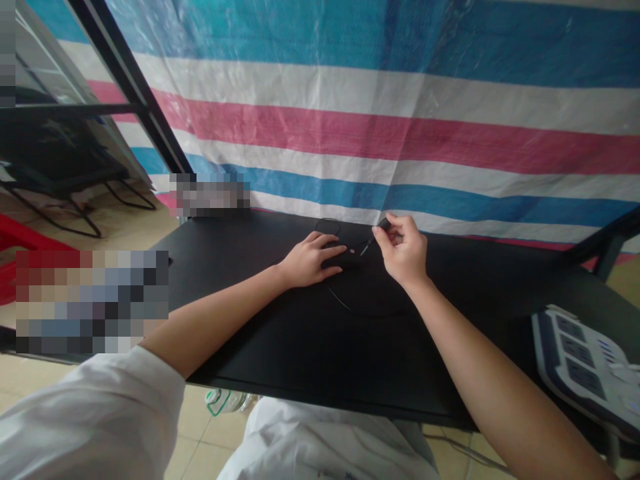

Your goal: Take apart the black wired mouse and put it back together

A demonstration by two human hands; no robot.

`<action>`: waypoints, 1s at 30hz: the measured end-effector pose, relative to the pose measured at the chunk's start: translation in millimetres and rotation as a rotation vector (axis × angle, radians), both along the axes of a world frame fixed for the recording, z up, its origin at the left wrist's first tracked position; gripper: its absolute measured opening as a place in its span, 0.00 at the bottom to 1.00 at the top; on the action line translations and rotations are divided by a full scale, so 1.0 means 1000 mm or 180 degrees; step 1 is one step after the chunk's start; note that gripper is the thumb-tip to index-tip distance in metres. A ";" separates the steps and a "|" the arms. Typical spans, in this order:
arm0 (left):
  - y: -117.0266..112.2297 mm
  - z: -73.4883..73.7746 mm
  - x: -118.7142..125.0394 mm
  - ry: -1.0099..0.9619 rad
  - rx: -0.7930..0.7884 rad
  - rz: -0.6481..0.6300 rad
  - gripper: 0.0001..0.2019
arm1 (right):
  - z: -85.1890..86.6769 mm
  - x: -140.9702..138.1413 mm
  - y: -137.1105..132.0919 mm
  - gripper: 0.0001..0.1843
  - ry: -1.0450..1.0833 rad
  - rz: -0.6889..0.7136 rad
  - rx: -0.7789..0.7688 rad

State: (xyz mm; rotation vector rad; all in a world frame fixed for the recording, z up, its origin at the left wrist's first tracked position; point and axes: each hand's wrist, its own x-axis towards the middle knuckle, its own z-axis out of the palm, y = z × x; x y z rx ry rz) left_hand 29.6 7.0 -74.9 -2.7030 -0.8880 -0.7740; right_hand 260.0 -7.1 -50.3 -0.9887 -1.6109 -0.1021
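My right hand [406, 250] is closed round the dark handle of a small screwdriver-like tool [369, 245]. Its thin metal shaft slants down to the left, toward the table; whether the tip touches cannot be made out. Flat on the black table [320, 347] lies my left hand [313, 260], fingers spread, palm down over part of a thin black cable [345, 305]. One loop of that cable shows behind the left hand, and another stretch curves in front of it. Between the left fingertips and the shaft is a tiny pale piece [352, 251], too small to name.
A white and dark power strip [583, 360] stands at the table's right edge. Striped plastic sheeting [350, 133] hangs behind the table on a black frame. To the left are a black chair [65, 167] and a red stool [30, 247]. A clear bottle [227, 401] stands below the front edge.
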 end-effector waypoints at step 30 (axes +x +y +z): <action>-0.001 0.000 0.001 -0.0017 -0.0024 -0.0001 0.24 | 0.000 0.002 0.002 0.13 -0.0152 -0.0231 0.0180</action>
